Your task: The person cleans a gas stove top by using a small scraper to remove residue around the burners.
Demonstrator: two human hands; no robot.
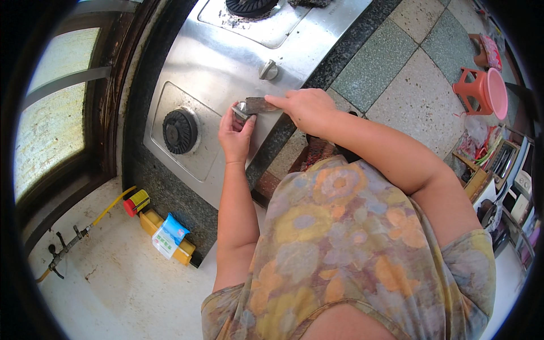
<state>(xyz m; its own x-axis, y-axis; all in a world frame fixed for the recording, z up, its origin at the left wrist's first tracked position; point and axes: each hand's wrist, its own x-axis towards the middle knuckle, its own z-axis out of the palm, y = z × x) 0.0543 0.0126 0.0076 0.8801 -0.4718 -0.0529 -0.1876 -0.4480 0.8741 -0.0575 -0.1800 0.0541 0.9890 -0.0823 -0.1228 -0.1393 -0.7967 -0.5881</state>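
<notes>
My left hand (235, 142) grips a silver stove knob (241, 111) between thumb and fingers, just above the stainless-steel gas cooktop (212, 89). My right hand (308, 110) holds a dark, worn flat piece (257, 104), its index finger stretched along it. The far end of that piece meets the knob; its material cannot be told. A second control knob (268, 70) sits on the cooktop, beyond both hands. To the left of my left hand is a black burner (180, 131).
Another burner (250, 5) lies at the top, beside a dark scouring pad (309, 2). Dark granite counter (170, 191) borders the cooktop. A yellow tray (149, 222) holds a blue-and-white packet (170, 236), near a red-capped container (137, 202). A pink plastic stool (476, 91) stands on the tiled floor.
</notes>
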